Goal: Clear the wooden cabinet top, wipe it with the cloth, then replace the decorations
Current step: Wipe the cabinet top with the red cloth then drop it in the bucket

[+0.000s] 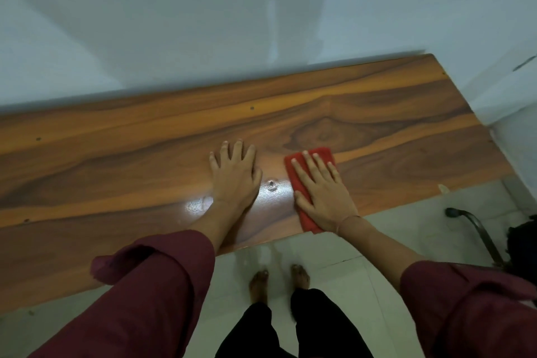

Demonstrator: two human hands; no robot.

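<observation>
Because the wooden cabinet top (116,160) is long and bare, with no decorations in sight, the wiping step looks to be the one in hand. You could miss a lot of the top. Both your hands are near the middle, so the far left end and the strip by the wall may get skipped if you only rub close to you.

Your left hand (235,177) lies flat on the bare wood with its fingers spread, holding nothing. It may leave finger marks on the shiny wood, so wipe that spot too.

Your right hand (322,192) is flat as well, with straight fingers pressing down on the red cloth (308,222). You are not gripping it. The cloth sits near the front edge, and its near end looks to reach the edge. If you pull back too far, it could slip out and fall to the floor (348,241).

Between your hands is a small metal bit (271,183) in the wood. The cloth could catch on it, so go slowly there.
</observation>
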